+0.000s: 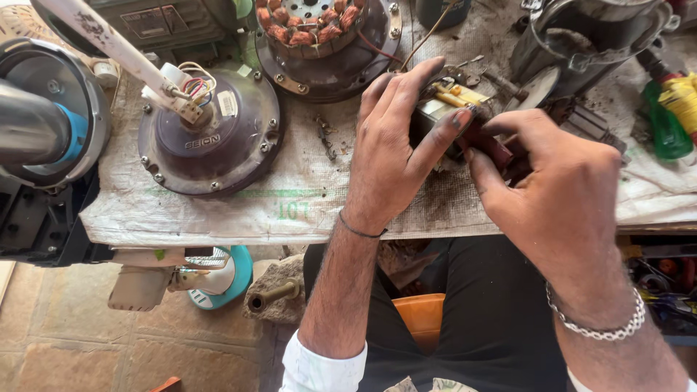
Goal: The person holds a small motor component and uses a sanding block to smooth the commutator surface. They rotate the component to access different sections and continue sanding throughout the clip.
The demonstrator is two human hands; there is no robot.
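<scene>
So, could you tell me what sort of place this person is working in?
Most likely a small repair workshop for fans and electric motors. Both hands, left hand and right hand, hold a small motor part; an opened fan motor housing and a copper-wound stator lie on the sack-covered bench.

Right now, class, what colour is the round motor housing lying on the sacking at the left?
Dark purplish brown motor housing, clearest in the head view.

Between the hands sits a small motor (465, 123) with dark red windings and yellow parts. Left of the left hand (392, 156), a dark maroon fan housing (210, 141) carries multicoloured wires (197, 86). Right of the right hand (559, 196) lies a green bottle (664, 127).
</scene>
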